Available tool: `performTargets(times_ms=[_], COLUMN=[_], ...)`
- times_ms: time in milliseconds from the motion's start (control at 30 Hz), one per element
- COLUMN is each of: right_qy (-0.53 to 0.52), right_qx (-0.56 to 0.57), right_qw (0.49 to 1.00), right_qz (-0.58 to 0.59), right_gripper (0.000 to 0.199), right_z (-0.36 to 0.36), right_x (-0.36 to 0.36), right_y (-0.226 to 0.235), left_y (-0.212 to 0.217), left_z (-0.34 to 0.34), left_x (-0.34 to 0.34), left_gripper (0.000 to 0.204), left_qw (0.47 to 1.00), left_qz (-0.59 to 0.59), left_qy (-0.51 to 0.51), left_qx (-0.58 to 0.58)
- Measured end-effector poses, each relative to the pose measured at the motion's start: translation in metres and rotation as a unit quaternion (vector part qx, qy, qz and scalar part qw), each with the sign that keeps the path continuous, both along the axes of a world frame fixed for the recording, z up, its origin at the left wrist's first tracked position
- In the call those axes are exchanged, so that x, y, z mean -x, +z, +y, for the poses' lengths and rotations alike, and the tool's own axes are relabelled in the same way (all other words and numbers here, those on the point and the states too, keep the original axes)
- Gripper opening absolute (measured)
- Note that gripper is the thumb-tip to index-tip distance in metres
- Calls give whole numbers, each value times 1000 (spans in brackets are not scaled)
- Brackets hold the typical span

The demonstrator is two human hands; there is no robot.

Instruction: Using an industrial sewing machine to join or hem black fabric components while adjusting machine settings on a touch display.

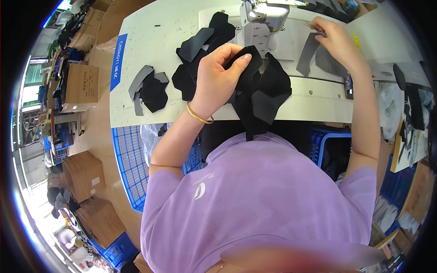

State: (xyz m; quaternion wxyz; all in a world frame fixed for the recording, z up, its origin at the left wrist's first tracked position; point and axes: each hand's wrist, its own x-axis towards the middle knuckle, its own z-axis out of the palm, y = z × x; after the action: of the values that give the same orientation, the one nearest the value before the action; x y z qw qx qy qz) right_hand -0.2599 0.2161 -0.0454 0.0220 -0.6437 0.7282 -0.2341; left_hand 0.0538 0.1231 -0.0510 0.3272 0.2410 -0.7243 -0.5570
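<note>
My left hand [217, 78] is closed on a black fabric piece [249, 61], pinched between thumb and fingers in front of the sewing machine [258, 34]. Below it hang more black cut pieces [273, 82], some with grey faces, drooping over the table's front edge. It cannot be told whether these are joined to the held one. Over at the right, my right hand [336, 42] has its fingers curled together at the top of a curved grey fabric strip [308, 55]. Another dark grey piece [328, 63] lies under that wrist.
Black and grey pieces [193, 48] are heaped left of the machine, and a smaller pile [154, 91] lies farther left on the white table [145, 50]. Blue baskets [129, 168] stand below the front edge on both sides. Cardboard boxes [82, 84] line the left floor.
</note>
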Motion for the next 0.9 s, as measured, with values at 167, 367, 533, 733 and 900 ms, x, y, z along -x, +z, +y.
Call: performTargets(times_ms=[167,367,533,733,900], right_qy=[13,131,-2,-15,-21], right_qx=[-48,46,203,224,236], right_qw=[988,750,790,787,809], right_qz=[-146,-647,-578,-575,-538], right_gripper=[18,10,9,10,13], right_z=[18,35,3,4,6], right_x=[-30,-126,-184,-188,-187], right_y=[46,53,6,5,4], left_y=[0,4,0,-3,0], left_z=[0,2,15,17,25], left_x=[-1,3,5,-4,1], left_gripper=[11,10,7,18,22], left_qw=[999,997,996,995,992], left_qz=[17,-6,52,94,117], left_qy=[14,68,75,19,-6], left_qx=[-31,39,20,6,-50])
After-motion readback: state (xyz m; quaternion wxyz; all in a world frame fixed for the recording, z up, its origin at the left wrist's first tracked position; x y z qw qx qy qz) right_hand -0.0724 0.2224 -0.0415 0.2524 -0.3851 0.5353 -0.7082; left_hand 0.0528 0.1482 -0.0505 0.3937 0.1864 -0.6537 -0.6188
